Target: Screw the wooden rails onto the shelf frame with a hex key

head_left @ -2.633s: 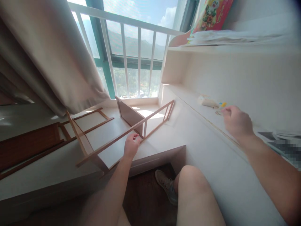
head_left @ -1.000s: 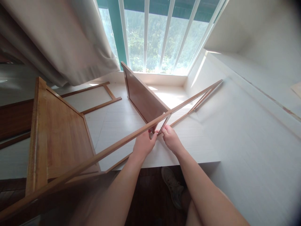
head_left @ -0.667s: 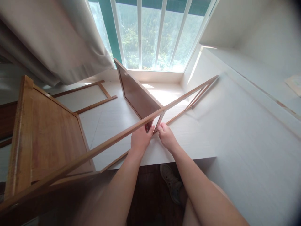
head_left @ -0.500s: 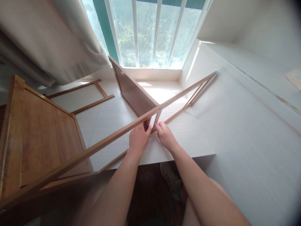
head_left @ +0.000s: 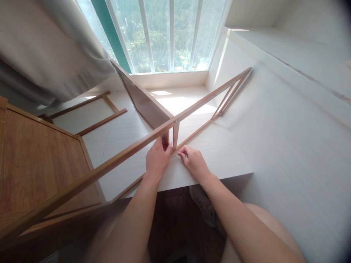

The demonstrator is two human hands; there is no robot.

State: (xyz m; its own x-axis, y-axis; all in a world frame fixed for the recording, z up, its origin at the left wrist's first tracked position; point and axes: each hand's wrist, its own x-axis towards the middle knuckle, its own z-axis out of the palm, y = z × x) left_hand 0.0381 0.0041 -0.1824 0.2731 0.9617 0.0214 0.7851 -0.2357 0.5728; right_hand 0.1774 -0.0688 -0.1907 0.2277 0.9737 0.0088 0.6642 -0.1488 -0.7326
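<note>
Wooden frame (head_left: 142, 144) stands on its side, slanting across the white ledge (head_left: 216, 149) from its front edge. The left hand (head_left: 158, 159) has its grip curled round the panel's (head_left: 149, 102) near end, apparently steadying the joint; the right hand (head_left: 194, 162) pinches beside it, contents unclear.

1. Ahead of me, a window (head_left: 160, 40) looks out on hazy greenery, with white bars (head_left: 172, 36) across it and a green frame post (head_left: 112, 36) toward its left.
2. To my left hangs a grey-beige curtain (head_left: 63, 54), its folds bunched beside the glass.
3. Bright sunlight (head_left: 161, 93) falls in patches on the white platform (head_left: 225, 153) before me.
4. On my right, a plain white panel (head_left: 290, 146) rises to a pale ledge (head_left: 287, 45).
5. Below me, the floor (head_left: 172, 215) is dark and shadowed.
</note>
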